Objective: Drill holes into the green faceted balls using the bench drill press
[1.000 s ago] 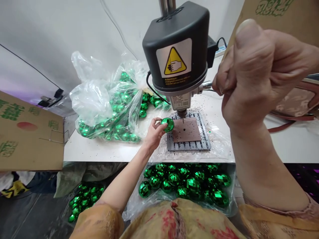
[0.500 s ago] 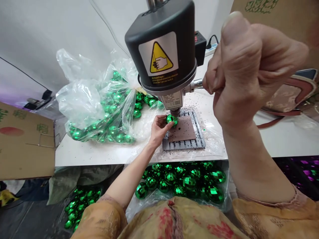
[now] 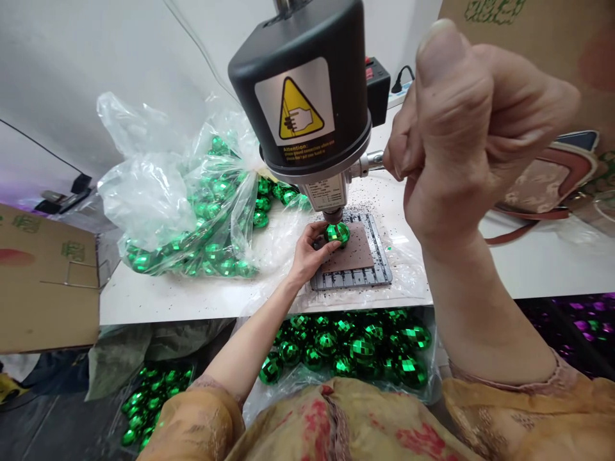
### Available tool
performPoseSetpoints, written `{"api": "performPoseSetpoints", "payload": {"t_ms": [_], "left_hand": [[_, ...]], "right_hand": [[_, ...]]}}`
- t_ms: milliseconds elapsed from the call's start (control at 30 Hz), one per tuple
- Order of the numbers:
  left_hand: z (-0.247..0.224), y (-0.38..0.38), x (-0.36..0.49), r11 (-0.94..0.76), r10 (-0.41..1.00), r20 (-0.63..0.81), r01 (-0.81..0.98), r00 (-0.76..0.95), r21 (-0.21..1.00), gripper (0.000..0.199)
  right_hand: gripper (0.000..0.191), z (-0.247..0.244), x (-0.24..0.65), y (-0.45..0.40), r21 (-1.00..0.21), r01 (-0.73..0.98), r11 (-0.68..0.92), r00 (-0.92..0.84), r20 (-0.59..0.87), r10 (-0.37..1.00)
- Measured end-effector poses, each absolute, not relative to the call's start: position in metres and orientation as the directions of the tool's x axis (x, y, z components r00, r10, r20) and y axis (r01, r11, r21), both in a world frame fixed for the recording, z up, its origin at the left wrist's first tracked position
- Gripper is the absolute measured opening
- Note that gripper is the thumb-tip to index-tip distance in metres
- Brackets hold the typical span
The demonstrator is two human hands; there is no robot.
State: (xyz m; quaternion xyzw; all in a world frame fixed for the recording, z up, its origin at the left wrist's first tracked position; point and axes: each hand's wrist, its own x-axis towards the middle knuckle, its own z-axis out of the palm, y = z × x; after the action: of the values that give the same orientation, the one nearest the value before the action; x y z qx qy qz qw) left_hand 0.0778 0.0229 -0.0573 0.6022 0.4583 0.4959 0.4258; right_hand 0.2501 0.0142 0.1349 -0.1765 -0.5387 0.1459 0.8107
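Between the thumb and fingers of my left hand (image 3: 309, 255) is a shiny green mirrored ball (image 3: 337, 235). It sits directly under the spindle of a black drill press (image 3: 302, 96) that bears a yellow warning label. A brown board (image 3: 353, 255) lies below it on the grey slotted base plate (image 3: 382, 272), sprinkled with dark shavings. My right hand (image 3: 461, 134) is closed in a fist around the machine's metal lever (image 3: 373, 160), whose outer end the fingers hide.
A clear plastic bag (image 3: 144, 192) of green balls lies left on the white table (image 3: 158, 307). More green balls (image 3: 362, 349) fill a bin below the front edge. Cardboard boxes (image 3: 43, 288) flank both sides. A bag with reddish trim (image 3: 542, 173) lies at right.
My left hand has shifted the green ball slightly right, bringing it under the spindle and over the board's hole. My right hand keeps its grip on the lever. The view has moved slightly.
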Motion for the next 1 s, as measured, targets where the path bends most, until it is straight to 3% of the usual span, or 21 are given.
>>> {"api": "performPoseSetpoints", "payload": {"t_ms": [267,500,667,1000], "left_hand": [[-0.062,0.018,0.068,-0.266,0.959,0.223,0.275,0.177,0.924,0.061],[-0.054,0.004,0.082,-0.321,0.93,0.279,0.163,0.239,0.933,0.055],[-0.051,0.005,0.087,-0.287,0.946,0.258,0.14,0.195,0.948,0.053],[-0.056,0.005,0.087,-0.215,0.958,0.201,0.047,0.205,0.976,0.058]], "right_hand": [[0.054,0.136,0.25,0.011,-0.462,-0.024,0.886,0.372,0.819,0.437],[0.054,0.135,0.25,0.013,-0.454,-0.036,0.89,0.385,0.815,0.432],[0.057,0.133,0.251,0.02,-0.39,-0.072,0.918,0.364,0.847,0.388],[0.051,0.124,0.249,0.012,-0.409,-0.032,0.912,0.408,0.828,0.385]]}}
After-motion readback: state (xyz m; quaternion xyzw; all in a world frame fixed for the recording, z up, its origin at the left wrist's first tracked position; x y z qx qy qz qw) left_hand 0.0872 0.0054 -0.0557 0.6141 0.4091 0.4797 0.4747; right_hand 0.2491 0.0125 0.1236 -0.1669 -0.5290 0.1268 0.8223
